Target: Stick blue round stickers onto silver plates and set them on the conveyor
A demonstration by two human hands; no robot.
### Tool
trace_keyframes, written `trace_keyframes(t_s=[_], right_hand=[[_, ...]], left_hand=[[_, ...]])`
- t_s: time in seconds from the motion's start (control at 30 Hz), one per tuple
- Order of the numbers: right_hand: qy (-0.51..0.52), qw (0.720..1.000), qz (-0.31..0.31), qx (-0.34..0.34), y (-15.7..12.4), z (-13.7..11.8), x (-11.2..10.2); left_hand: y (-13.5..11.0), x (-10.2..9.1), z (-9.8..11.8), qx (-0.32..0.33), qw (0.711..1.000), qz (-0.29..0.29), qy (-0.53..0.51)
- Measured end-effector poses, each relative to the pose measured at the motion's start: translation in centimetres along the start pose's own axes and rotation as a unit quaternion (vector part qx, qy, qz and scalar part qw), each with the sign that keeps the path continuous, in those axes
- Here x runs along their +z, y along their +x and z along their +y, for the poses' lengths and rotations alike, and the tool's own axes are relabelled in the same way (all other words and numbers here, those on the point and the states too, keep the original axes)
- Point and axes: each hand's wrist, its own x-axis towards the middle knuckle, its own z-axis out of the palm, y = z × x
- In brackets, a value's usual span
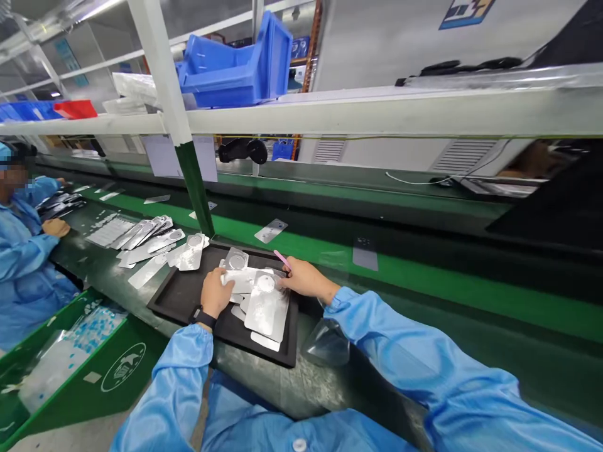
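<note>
My left hand [215, 294], with a dark band at the wrist, is closed on the left edge of a thin silvery panel [242, 280] over a black tray [188, 295]. My right hand [304, 277] is closed on a slim pink stick [281, 258]; its exact kind I cannot make out. The right fingertips also meet the upper right side of a silvery rectangular plate [260, 311] with a round ring near its top. More such plates lie overlapped beneath it in the tray. Above my left hand shows a clear-looking plate [236, 258] with a ring.
Piled silvery plates [148, 242] lie left of the tray. Single plates [272, 230] rest on the green belt [320, 254] beyond. A green crate [117, 370] with bags stands lower left, near a co-worker in blue [28, 251]. A post [188, 169] rises behind the tray.
</note>
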Motion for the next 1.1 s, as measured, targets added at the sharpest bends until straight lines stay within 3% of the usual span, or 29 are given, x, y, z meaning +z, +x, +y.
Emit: trace_keyframes(t_s=[0.07, 0.17, 0.33, 0.47, 0.67, 0.83, 0.97, 1.1], right_hand=[[0.0, 1.0, 0.007, -0.003, 0.2, -0.8, -0.1], [0.025, 0.999, -0.008, -0.042, 2.6, -3.1, -0.3], [0.076, 0.993, -0.061, -0.064, 8.5, -7.3, 0.5], [0.15, 0.974, -0.133, -0.103, 10.7, -8.3, 1.4], [0.157, 0.973, -0.125, -0.115, 9.9, -5.2, 0.1], [0.014, 0.982, -0.141, -0.125, 8.1, -2.7, -1.0], [-0.071, 0.983, -0.114, -0.127, 6.8, -2.9, -1.3], [-0.07, 0.985, -0.047, -0.152, 5.3, -4.5, -2.5]], left_hand=[[-0.7, -0.3, -0.1, -0.012, 1.0, 0.011, -0.017], [-1.8, -0.8, -0.1, -0.035, 0.998, 0.024, -0.046], [-3.4, -0.7, 0.7, -0.047, 0.994, 0.045, -0.088], [-4.4, -0.2, 1.4, -0.042, 0.993, 0.043, -0.103], [-6.1, 0.6, 1.7, -0.036, 0.995, -0.024, -0.094], [-7.4, 0.6, 1.9, -0.021, 0.997, -0.072, 0.023], [-8.6, 0.0, 2.6, -0.013, 0.988, -0.118, 0.097], [-10.1, -0.4, 3.1, 0.003, 0.985, -0.136, 0.106]])
